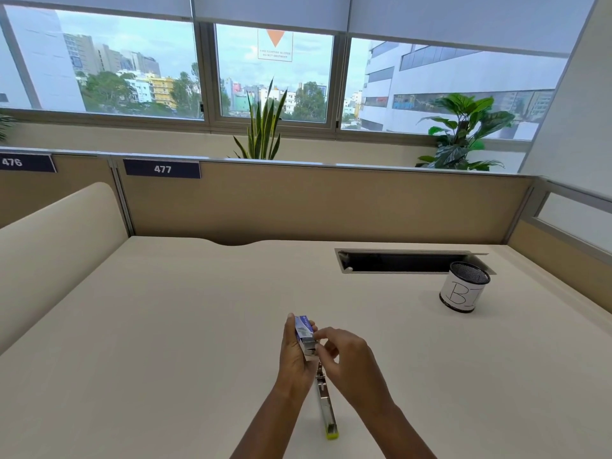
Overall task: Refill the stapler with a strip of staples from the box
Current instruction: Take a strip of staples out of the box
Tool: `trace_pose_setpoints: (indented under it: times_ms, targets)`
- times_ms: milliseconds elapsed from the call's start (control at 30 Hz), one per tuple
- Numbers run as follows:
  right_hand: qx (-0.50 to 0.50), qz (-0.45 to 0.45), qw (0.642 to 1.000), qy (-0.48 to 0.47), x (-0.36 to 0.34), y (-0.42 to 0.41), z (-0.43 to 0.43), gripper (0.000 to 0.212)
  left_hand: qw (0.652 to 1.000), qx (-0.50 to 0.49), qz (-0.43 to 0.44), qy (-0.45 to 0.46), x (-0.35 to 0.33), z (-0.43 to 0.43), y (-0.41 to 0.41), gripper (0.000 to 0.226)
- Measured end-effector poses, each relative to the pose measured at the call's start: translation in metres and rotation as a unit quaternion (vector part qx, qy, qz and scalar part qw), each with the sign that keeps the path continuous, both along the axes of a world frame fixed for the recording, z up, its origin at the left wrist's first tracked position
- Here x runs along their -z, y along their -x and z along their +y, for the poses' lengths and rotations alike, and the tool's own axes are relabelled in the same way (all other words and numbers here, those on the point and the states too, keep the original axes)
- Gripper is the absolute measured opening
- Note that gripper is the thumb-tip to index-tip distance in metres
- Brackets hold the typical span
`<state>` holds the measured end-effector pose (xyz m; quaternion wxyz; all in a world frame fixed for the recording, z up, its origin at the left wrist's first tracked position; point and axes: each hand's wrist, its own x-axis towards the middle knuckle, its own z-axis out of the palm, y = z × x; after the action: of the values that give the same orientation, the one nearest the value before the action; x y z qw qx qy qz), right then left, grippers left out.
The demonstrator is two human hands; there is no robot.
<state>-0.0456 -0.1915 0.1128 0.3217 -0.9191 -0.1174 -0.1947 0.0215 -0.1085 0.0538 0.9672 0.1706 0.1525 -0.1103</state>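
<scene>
We see our left hand [294, 354] wrapped round a small blue-and-white cardboard staple box [304, 327], right hand [349, 361] pinching the ridged grey metal staples [309, 345] at its open end, slim silver stapler with lime tip [326, 407] lying opened flat by the smooth cream worktop's [165, 326] near edge

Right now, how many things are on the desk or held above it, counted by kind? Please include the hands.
Staple box, held over the desk: 1
Stapler, lying on the desk: 1
Mesh cup with a paper label: 1
Hands: 2, the left hand gripping the staple box, the right hand with fingers at its open end
Total: 5
</scene>
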Motion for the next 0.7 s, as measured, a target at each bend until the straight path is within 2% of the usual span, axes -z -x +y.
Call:
trace_pose_setpoints:
  times_ms: [100,133,233,300,433,533,600,700]
  targets:
    - [-0.008,0.014,1.0,0.018,-0.001,-0.002,-0.001,0.017,1.0,-0.008,-0.017,-0.007,0.0,-0.001,0.0,0.073]
    - [-0.01,0.017,1.0,0.023,-0.002,-0.003,-0.001,0.016,1.0,-0.004,-0.022,-0.01,0.0,0.0,0.0,0.074]
    - [-0.014,0.022,0.999,0.032,-0.002,-0.004,-0.003,0.013,1.0,0.003,-0.011,-0.028,0.002,0.0,0.0,0.04]
    - [-0.016,0.022,0.999,0.025,-0.003,-0.004,-0.004,0.01,0.999,0.006,-0.01,-0.034,0.003,0.0,0.0,0.036]
    - [0.019,0.016,0.997,-0.072,-0.001,-0.006,-0.01,0.004,1.0,-0.006,-0.017,-0.018,-0.002,0.001,0.002,0.046]
    - [0.09,0.014,0.988,-0.124,0.011,-0.012,-0.024,0.014,1.0,-0.019,-0.024,0.002,-0.005,0.0,0.001,0.077]
    - [0.145,0.031,0.983,-0.106,0.023,-0.018,-0.038,0.019,0.999,-0.024,-0.029,0.003,-0.002,0.001,0.0,0.093]
    - [0.201,0.113,0.971,-0.059,0.05,-0.028,-0.059,0.022,0.999,-0.024,-0.034,0.007,0.002,0.002,0.0,0.091]
